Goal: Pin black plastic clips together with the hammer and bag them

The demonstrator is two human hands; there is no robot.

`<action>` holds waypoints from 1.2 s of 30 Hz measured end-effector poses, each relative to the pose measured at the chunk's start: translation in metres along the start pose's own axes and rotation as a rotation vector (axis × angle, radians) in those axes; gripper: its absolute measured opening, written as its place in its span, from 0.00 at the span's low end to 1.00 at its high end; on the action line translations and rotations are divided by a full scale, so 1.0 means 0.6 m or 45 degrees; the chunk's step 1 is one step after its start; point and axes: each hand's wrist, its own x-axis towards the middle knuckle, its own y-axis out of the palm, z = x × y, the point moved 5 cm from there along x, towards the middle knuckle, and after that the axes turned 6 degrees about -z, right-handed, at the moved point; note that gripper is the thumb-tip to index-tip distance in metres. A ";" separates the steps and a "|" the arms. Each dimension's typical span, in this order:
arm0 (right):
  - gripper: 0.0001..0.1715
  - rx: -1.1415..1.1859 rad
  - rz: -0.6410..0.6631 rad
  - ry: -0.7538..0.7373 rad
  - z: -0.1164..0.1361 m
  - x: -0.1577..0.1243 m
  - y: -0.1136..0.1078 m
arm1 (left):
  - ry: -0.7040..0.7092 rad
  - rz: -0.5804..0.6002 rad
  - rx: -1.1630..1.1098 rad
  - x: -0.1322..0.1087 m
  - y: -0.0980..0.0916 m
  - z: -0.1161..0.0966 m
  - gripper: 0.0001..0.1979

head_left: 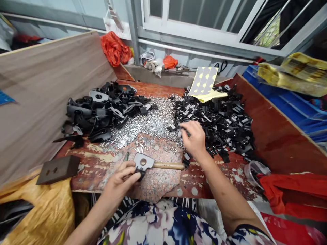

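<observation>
Left hand (125, 177): your fingers were closed on the black edge of a grey-and-black plastic part (143, 161), which lay over the stone slab (165, 185), next to a wooden handle (167, 166).
Right hand (195, 137): your thumb and forefinger curled nearly together at a small dark piece (180, 131); whether they gripped it, one cannot tell.
Step in hand: you were, by the pose, steadying one part while picking out a small piece.
Next move: it seemed to call for a steady left hold and a fine right pinch.
Metal pins (150, 124): slim, bright, loosely spilled between two heaps.
Left heap (99, 109): larger, curved plastic parts, black and grey.
Right heap (227, 119): small, blocky black pieces with grey faces.
Slab: speckled, pinkish, irregular-edged, upon a red table (89, 178) with worn paint.
</observation>
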 end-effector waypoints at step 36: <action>0.18 1.337 0.783 0.459 0.185 -0.209 0.058 | 0.133 0.378 -0.229 -0.007 0.064 0.025 0.13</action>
